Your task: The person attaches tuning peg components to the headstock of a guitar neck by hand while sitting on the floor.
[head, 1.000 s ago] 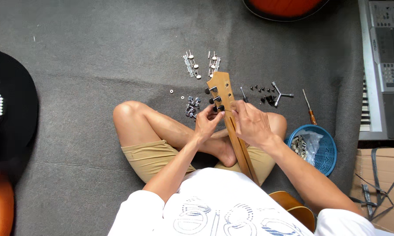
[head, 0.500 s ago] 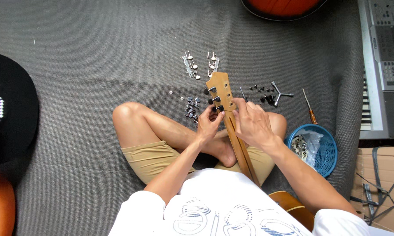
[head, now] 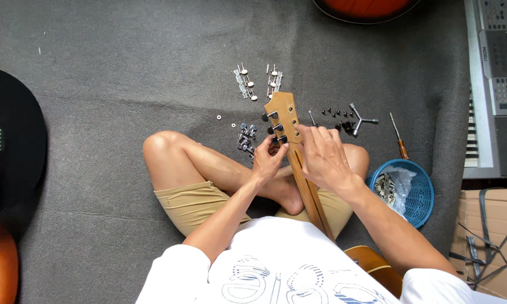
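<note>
Tan wooden guitar headstock w/ black tuner knobs; grey carpet floor; round blue plastic basket; khaki shorts; white shirt, blue-grey print; orange-handled screwdriver.

You wear a white short-sleeved T-shirt with a grey-blue line drawing printed across its front, toward six o'clock; your shorts are khaki tan; your legs and feet are bare; your forearms are uncovered.
</note>
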